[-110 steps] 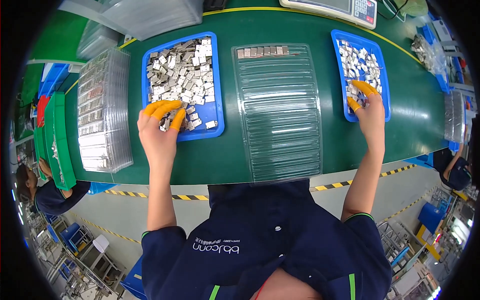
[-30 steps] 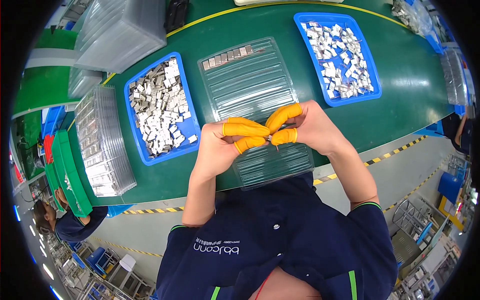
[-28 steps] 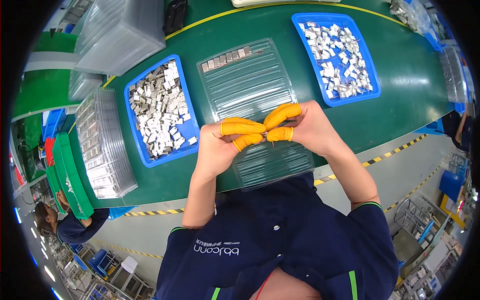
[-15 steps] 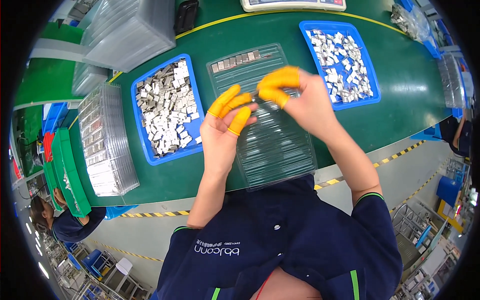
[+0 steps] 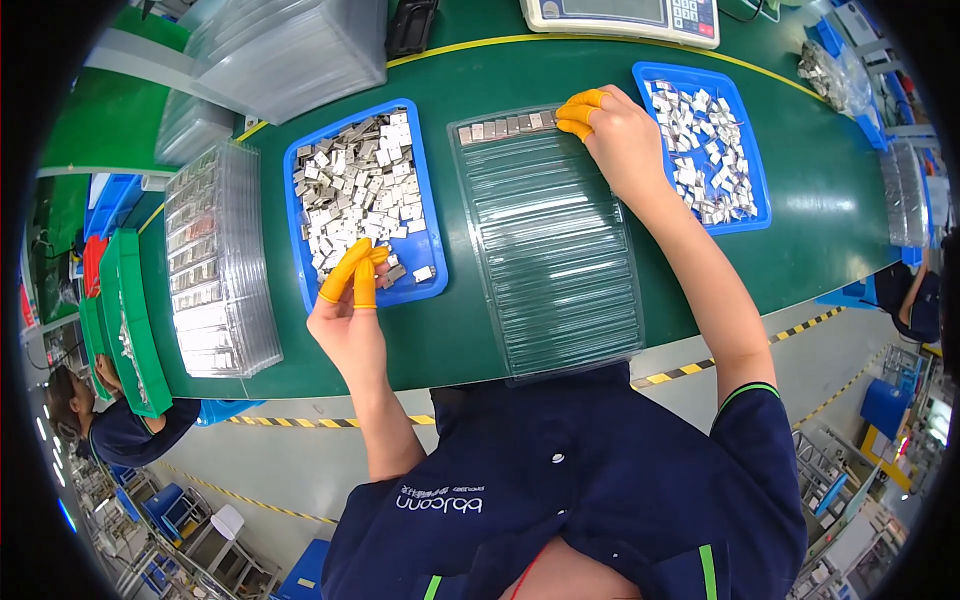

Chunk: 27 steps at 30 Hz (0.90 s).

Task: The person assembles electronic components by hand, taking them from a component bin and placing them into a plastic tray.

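My right hand [image 5: 622, 140], in yellow finger cots, is at the far right corner of a clear ribbed plastic tray [image 5: 560, 270]. Its fingers are pinched together at the right end of a row of small silvery metal pieces [image 5: 505, 127] lying in the tray's far slot; whatever is between the fingertips is hidden. My left hand [image 5: 350, 310], also in yellow finger cots, reaches over the near part of a blue tray [image 5: 441, 250] heaped with small metal pieces [image 5: 350, 185]. Its fingers are closed among the pieces, and I cannot make out what they hold.
Another blue tray [image 5: 755, 155] with small white-and-silver pieces stands at the right. Left are stacked filled clear trays [image 5: 225, 270] and a green bin [image 5: 143, 330]. Behind stand a tall stack of clear plastic trays [image 5: 290, 60] and a weighing scale [image 5: 620, 15]. A co-worker [image 5: 130, 430] sits at far left.
My hands, which were together above the clear tray, have moved apart. The left went left to the heaped blue tray; the right went forward to the end of the row.
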Available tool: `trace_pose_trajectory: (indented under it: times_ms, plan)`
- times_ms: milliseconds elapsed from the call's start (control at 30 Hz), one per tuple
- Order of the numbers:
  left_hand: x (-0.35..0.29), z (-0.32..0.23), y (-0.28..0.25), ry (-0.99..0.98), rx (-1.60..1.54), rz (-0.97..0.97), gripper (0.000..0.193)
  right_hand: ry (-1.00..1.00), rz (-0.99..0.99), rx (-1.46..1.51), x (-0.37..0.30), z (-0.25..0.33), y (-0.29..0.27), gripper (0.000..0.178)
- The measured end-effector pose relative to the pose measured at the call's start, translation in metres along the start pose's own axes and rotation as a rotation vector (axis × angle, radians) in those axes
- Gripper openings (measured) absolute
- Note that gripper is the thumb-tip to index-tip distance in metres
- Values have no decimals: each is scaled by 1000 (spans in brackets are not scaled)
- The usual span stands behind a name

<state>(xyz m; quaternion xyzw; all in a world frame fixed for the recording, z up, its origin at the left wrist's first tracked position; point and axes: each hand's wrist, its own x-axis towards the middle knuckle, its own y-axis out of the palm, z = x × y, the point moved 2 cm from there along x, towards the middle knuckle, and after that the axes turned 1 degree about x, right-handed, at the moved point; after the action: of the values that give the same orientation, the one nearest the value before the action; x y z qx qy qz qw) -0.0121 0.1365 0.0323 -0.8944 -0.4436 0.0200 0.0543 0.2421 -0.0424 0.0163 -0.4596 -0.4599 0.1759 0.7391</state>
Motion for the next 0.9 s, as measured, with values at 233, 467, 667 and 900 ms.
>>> trace_pose_trajectory:
  times_ms: [233, 467, 667, 900]
  plan:
    - [22, 1, -2, 234, 511, 15, 25, 286, -73, 254, 0, -8, -35, 24]
    - [41, -3, 8, 456, 983, 118, 25, 521, 194, -74, -66, -42, -77, 23]
    - [53, -6, 13, 475, 1168, 178, 23, 729, 216, 18, -78, -53, -72, 25]
    - [59, -2, 11, 484, 1029, 220, 21, 870, 72, 138, -85, -57, -72, 20]
